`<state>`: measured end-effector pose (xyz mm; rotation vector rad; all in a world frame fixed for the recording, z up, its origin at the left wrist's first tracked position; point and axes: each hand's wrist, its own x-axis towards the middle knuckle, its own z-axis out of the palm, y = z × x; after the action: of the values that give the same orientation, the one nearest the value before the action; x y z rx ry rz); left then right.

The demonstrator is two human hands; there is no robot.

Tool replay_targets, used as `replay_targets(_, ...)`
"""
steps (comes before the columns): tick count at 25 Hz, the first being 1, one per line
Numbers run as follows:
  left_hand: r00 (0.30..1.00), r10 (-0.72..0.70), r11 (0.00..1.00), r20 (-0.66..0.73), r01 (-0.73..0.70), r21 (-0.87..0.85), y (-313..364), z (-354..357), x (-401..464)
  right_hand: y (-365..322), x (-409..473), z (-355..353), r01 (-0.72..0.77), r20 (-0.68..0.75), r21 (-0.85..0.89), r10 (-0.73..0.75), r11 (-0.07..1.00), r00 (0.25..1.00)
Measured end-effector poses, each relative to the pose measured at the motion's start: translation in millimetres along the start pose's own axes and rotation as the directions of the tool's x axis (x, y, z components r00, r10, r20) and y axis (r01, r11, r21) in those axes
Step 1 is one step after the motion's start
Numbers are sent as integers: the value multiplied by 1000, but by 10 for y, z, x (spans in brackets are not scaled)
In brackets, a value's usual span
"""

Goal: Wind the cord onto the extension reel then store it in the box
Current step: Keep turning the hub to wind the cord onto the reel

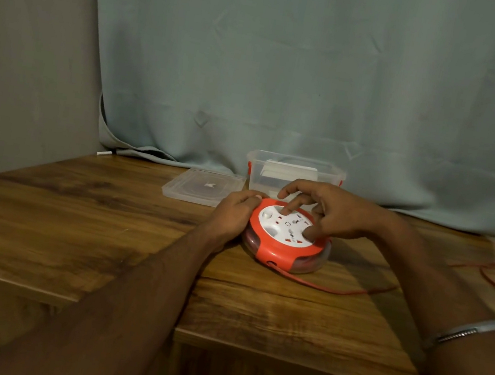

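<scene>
**Winding under way, cord still trailing**

Nearest us is the wooden tabletop (71,224), which carries everything and is the largest thing in view. Behind it hangs a pale curtain (320,85).

At the far edge stands the clear box (255,172), open, with something white inside that we cannot identify. Its lid (197,190) lies flat on the tabletop just beside it, to the left.

In front of the box sits the extension reel (286,242), a round orange housing with a white socket face, lying flat on the tabletop. Our left hand (234,212) grips the reel's left rim, fingers curled over the orange edge, steadying it. Our right hand (326,212) is above the white face with fingers bent, two fingertips pressing down on it and the thumb raised clear; it touches the face but we cannot tell whether it hooks into a recess.

We judge the task to be mid-winding. Red coils show through the reel's clear side, so some cord is in. The red cord (336,290) leaves the front of the reel, runs right across the tabletop and loops off the right edge of view, so a good length remains. Storing the reel in the box is not yet done, and the lid is still off.
</scene>
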<state>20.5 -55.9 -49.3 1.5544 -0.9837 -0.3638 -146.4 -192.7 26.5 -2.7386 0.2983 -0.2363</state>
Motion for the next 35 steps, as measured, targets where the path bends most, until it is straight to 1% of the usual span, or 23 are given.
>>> replay_targets(5,1000,-17,1000,9,17,2,-17,2,9,-3,-9,-2,-9,8,59,9,998,1000)
replay_targets(14,1000,-15,1000,-6,14,-5,-26,-5,11,-23,-13,30,-18,-23,69,19,997,1000)
replay_targets(17,1000,-9,1000,3,9,-29,-33,-7,13,-52,-30,61,-5,-50,21,6,1000,999)
replay_targets(22,1000,7,999,-20,-8,-46,-42,-9,15,-129,5,136,43,-91,-136,-56,990,994)
replay_targets(27,1000,7,998,-19,-8,-58,-43,-6,29,-213,45,215,10,-120,-237,-39,972,992)
replay_targets(30,1000,-2,999,-12,1,-46,-46,1,33,-224,51,229,13,-133,-234,-45,972,990)
replay_targets(33,1000,2,999,-17,-2,-48,-46,0,33,-181,50,183,60,-159,-210,-95,976,983)
replay_targets(35,1000,3,999,-11,-3,-36,-34,0,17,-157,37,116,88,-141,-181,-114,979,983)
